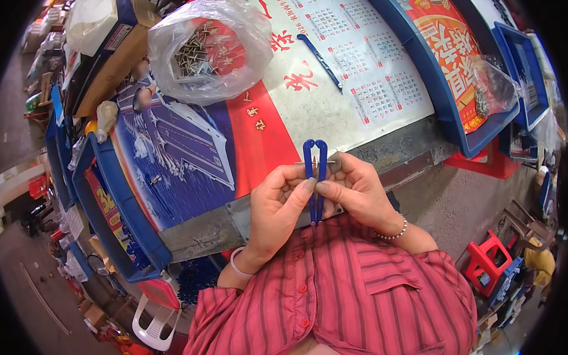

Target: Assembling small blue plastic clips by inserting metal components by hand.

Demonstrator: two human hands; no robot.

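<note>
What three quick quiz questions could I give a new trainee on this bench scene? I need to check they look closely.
1. True or false: both hands hold the blue clip.
2. What holds the pile of small metal parts at the back? A) clear plastic bag B) red stool C) blue tray
3. Which colour is the loose stick lying on the calendar sheet?

Key: 1 true, the left hand and right hand pinch it together. 2 A. 3 blue.
</note>
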